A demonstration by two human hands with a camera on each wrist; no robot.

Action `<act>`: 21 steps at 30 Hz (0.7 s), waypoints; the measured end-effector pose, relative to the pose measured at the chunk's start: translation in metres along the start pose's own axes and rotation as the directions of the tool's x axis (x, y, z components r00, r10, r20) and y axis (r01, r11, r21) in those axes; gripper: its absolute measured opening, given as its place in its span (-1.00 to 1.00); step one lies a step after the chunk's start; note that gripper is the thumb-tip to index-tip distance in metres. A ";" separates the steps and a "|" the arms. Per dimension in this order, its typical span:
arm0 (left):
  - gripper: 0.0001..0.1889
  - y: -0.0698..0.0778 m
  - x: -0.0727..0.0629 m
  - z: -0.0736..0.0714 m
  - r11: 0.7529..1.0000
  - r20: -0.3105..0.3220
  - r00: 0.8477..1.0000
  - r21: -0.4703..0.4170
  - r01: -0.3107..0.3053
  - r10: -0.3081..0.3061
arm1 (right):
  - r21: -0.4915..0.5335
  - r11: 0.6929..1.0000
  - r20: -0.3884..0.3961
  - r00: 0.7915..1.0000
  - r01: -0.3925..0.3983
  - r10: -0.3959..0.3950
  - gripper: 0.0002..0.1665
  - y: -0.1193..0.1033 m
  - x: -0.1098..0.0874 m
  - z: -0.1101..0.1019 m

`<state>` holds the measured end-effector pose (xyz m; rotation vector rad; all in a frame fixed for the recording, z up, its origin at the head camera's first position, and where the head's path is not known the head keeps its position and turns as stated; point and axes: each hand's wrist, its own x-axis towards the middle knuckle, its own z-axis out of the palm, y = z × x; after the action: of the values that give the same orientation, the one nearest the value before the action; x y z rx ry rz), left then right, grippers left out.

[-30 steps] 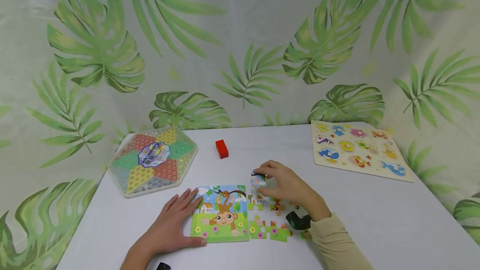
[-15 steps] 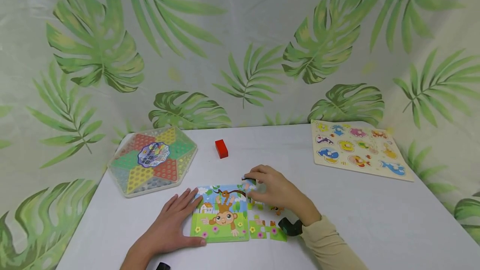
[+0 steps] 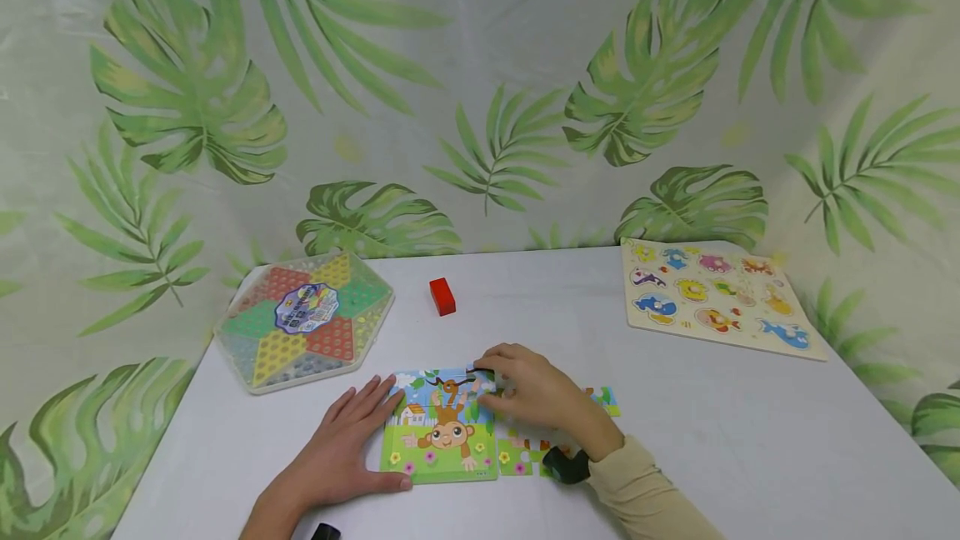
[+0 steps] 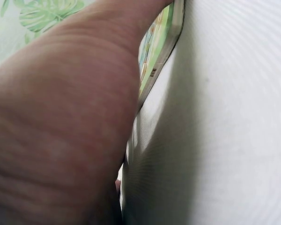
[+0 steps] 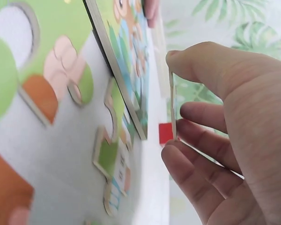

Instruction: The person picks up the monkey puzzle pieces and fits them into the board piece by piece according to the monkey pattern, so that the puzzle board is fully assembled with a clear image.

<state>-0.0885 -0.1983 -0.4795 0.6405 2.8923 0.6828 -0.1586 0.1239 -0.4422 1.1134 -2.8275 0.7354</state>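
Observation:
The monkey puzzle board [image 3: 442,463] lies flat on the white table, its picture showing a monkey hanging from a branch. My left hand [image 3: 341,450] rests at its left side, fingers spread along the edge and thumb at the lower corner. Over the top right corner, my right hand [image 3: 536,390] pinches a jigsaw piece [image 5: 173,103] between thumb and fingertips. That thin piece appears edge-on in the right wrist view, raised above the board. Several loose jigsaw pieces [image 3: 516,457] lie right of the board, partly hidden under the right hand and wrist.
A red block [image 3: 442,297] sits behind the board. At back left lies a hexagonal Chinese checkers set [image 3: 345,348]; at back right, a wooden animal peg puzzle [image 3: 712,294]. A leaf-print cloth [image 3: 480,90] hangs behind the table.
My right hand has moved left and slightly nearer with the jigsaw piece, from above the loose pieces to the board's top right corner. The left hand has stayed in place.

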 end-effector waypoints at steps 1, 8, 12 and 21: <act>0.26 0.000 0.000 0.000 1.000 -0.001 1.000 0.001 -0.001 0.001 | -0.004 1.000 0.004 1.000 -0.002 0.002 -0.46 -0.001 0.000 0.002; 0.25 -0.001 0.001 0.001 1.000 0.008 1.000 0.000 0.007 -0.007 | -0.018 1.000 0.029 1.000 0.009 -0.008 -0.48 -0.006 0.002 0.010; 0.25 -0.001 0.001 0.002 1.000 0.006 1.000 0.001 0.007 -0.007 | -0.030 0.999 0.035 0.999 0.029 -0.028 -0.51 -0.008 0.003 0.013; 0.27 0.001 0.002 0.001 1.000 0.017 1.000 -0.003 0.018 -0.018 | -0.074 0.996 0.045 0.998 0.040 -0.037 -0.52 -0.010 0.006 0.016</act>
<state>-0.0898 -0.1965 -0.4799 0.6157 2.8774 0.6770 -0.1542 0.1074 -0.4514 1.1837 -2.8342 0.6043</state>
